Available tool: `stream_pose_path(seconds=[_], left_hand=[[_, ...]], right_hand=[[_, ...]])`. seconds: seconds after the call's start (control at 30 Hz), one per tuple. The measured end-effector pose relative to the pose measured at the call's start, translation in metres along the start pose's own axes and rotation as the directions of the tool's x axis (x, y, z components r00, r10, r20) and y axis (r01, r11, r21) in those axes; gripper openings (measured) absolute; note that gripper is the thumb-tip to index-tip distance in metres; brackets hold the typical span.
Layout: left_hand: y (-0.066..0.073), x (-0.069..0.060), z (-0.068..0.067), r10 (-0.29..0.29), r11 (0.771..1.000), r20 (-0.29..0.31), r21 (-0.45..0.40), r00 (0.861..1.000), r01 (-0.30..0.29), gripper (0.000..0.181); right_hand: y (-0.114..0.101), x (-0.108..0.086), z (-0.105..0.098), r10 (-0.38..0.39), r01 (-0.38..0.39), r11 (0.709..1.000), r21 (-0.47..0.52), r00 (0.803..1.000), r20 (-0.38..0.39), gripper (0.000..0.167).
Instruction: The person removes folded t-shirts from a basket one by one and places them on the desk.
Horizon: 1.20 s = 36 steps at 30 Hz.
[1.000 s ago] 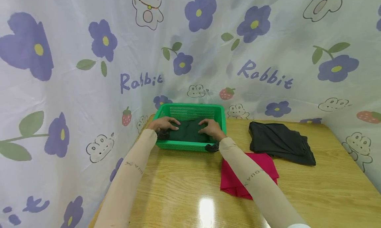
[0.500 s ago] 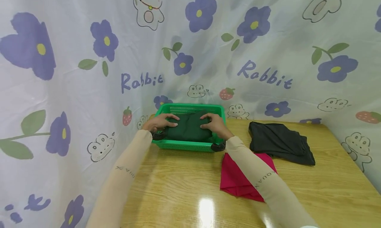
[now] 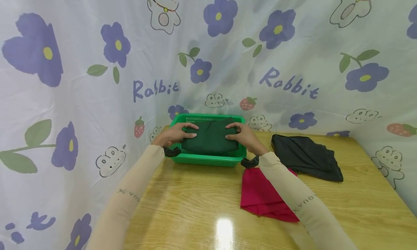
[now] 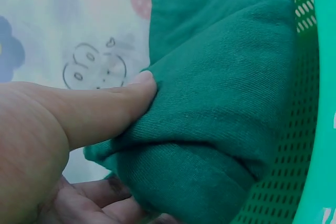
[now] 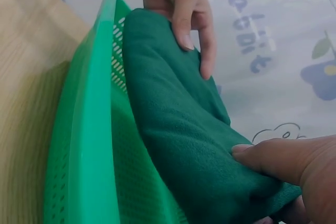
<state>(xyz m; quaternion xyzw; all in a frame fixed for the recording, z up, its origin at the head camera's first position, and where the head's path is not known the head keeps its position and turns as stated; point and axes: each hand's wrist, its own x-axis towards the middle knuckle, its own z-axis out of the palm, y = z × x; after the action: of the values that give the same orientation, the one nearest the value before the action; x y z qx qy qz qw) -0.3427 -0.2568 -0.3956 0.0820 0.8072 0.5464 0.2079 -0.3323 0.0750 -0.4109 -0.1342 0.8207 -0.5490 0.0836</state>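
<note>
A folded dark green cloth (image 3: 210, 137) is held between both hands over the green plastic basket (image 3: 205, 159). My left hand (image 3: 176, 133) grips its left end; in the left wrist view the thumb lies on top of the cloth (image 4: 210, 93) and the fingers go underneath. The right end is gripped by my right hand (image 3: 244, 137), its thumb pressing on the upper face in the right wrist view while the other fingers are mostly hidden below. Under the cloth, the right wrist view shows the basket's perforated wall (image 5: 94, 129).
On the wooden table (image 3: 182, 206), a red folded cloth (image 3: 260, 199) lies partly under the right forearm. A black folded garment (image 3: 306, 157) is at the right. A printed curtain (image 3: 228, 79) hangs close behind the basket and along the left.
Both hands have raised the green cloth from within the basket towards its rim, and have spread slightly apart. More of the cloth shows now. The red and black cloths have stayed put.
</note>
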Motion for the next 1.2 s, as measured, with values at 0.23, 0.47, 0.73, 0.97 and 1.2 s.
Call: stream_pose_path(seconds=[0.23,0.47,0.73,0.97,1.2], left_hand=[[0.007,-0.006,0.007,0.047,0.999,0.009,0.005,0.999,-0.047,0.045],[0.016,-0.013,0.024,0.095,0.995,0.027,0.024,0.995,-0.096,0.045],[0.026,-0.016,0.045,0.129,0.989,0.054,0.063,0.99,-0.132,0.043],[0.034,-0.018,0.066,0.145,0.987,0.091,0.061,0.985,-0.151,0.044],[0.041,-0.017,0.084,0.158,0.987,0.12,0.002,0.98,-0.16,0.045]], right_hand=[[-0.002,-0.012,-0.012,-0.02,0.02,1.0,-0.009,1.0,-0.01,0.042],[-0.003,-0.029,-0.026,-0.014,0.014,1.0,-0.002,1.0,-0.002,0.043],[0.0,-0.05,-0.047,-0.023,0.023,0.999,-0.027,1.0,-0.003,0.045],[0.013,-0.064,-0.061,-0.035,0.035,0.999,-0.029,0.999,-0.016,0.047],[0.019,-0.08,-0.077,-0.012,0.012,1.0,-0.019,1.0,-0.023,0.049]])
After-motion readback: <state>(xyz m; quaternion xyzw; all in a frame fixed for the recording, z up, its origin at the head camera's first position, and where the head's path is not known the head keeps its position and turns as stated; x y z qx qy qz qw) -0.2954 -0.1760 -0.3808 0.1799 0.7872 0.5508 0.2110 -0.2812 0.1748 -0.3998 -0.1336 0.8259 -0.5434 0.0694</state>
